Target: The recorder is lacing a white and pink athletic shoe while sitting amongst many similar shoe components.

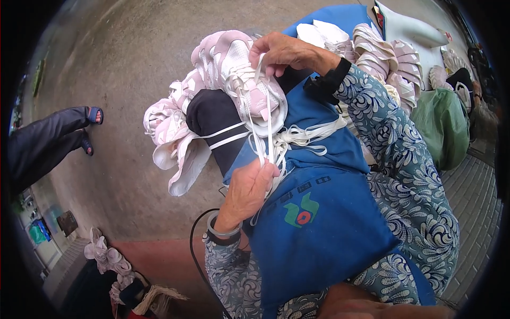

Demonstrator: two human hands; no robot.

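A pink and white shoe upper (254,90) rests over my knees, with white laces threaded partly through its front. My right hand (287,53) is closed at its upper end, pinching a loop of white shoelace (268,119). Lower down, nearer my body, my left hand (248,189) is closed on the other end of the lace, which is drawn out between both hands. A bundle of loose white laces (313,135) lies on my blue apron (324,228), beside the upper. More pink and white uppers (172,125) are bunched at the left of my dark-clad knee (212,117).
Stacked shoe uppers (388,58) stand at the right beside a green bag (442,127). Another person's legs and sandals (94,115) are on the concrete floor (122,175) at left. Further uppers (109,258) lie at lower left. A black cable (194,247) runs beside my left arm.
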